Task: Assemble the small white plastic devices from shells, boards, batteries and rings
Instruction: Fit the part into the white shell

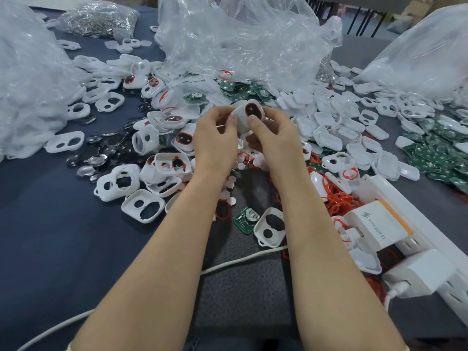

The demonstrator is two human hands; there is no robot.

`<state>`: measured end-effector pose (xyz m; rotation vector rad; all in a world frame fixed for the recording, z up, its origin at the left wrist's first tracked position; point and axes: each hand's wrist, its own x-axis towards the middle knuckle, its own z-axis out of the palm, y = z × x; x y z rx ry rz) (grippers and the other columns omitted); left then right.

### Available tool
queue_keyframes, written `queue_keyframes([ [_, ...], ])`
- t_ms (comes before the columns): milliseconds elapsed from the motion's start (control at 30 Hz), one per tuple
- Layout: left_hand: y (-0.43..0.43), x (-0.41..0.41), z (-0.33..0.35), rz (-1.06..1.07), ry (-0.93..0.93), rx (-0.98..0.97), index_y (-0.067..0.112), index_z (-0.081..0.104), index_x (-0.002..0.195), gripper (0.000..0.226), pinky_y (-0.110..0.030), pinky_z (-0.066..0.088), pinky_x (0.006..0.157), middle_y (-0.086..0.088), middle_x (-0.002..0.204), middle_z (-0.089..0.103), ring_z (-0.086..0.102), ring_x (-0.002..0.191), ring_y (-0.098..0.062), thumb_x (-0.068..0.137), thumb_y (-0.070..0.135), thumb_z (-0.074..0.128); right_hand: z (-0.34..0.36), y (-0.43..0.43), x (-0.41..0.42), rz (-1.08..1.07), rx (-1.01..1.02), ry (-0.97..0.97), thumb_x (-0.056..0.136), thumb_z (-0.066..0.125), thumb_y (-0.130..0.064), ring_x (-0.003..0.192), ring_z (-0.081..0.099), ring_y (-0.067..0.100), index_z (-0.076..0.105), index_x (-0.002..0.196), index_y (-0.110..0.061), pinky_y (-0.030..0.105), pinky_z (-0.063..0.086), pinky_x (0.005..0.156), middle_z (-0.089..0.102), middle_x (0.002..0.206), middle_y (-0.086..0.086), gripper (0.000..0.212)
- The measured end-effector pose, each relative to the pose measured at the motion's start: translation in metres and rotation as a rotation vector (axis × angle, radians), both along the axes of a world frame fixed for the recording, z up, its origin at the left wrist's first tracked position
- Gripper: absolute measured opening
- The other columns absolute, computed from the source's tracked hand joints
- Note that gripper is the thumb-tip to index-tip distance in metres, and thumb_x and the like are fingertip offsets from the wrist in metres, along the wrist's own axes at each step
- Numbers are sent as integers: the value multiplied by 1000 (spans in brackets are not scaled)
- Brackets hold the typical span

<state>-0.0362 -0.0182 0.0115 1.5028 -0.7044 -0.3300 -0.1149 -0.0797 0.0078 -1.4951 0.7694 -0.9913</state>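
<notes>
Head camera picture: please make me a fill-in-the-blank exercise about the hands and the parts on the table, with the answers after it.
1. The white device is held by ____ hands at once.
2. The loose rubber rings heaped near the right hand's forearm are ____ in colour.
3. The circuit board lying between the forearms is ____ in colour.
4. The table is covered with a dark ____ cloth.

Missing words: both; red; green; blue

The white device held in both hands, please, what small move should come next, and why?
Probably squeeze the shell halves shut. Both the left hand and the right hand pinch the white device, thumbs on its face, and a red ring already shows around its dark window.
</notes>
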Motion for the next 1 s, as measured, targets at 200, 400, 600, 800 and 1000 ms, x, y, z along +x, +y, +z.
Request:
queue_keyframes([
  [200, 2, -1, 1, -21, -50, 2, 11, 62, 107, 15, -37, 53, 91, 0, 98, 67, 65, 95, -16, 95, 20, 59, 0, -2, -2, 26, 70, -79, 91, 63, -8, 80, 65, 11, 59, 109, -5, 19, 54, 68, 67, 100, 10, 19],
  [400, -2, -2, -2, 15, -184, 113, 9, 52, 107, 13, -17, 36, 69, 11, 81, 50, 51, 81, -13, 98, 17, 53, 0, -2, -1, 42, 26, -34, 91, 62, -8, 96, 68, 30, 60, 107, -9, 39, 58, 84, 68, 104, 17, 15],
  [600, 0, -3, 0, 26, -178, 81, 12, 54, 105, 10, -14, 39, 71, 13, 81, 53, 53, 75, -5, 97, 18, 55, 3, -1, -2, 29, -5, -36, 93, 61, -12, 78, 67, 17, 62, 106, -9, 26, 56, 72, 68, 93, 10, 14],
  [800, 0, -4, 0, -29, -168, 54, 10, 60, 108, 15, -27, 51, 84, 2, 94, 63, 61, 89, -12, 96, 19, 58, 3, 0, -3, 6, -7, -13, 93, 61, -20, 73, 63, 11, 65, 94, -20, 23, 54, 67, 66, 83, 0, 4],
  [1000, 0, -3, 0, -24, -172, 59, 9, 61, 110, 18, -34, 53, 86, -1, 97, 66, 64, 90, -14, 96, 20, 58, 2, -1, -2, 1, -14, 5, 94, 60, -21, 83, 63, 16, 62, 90, -28, 29, 55, 73, 65, 87, -3, 8],
])
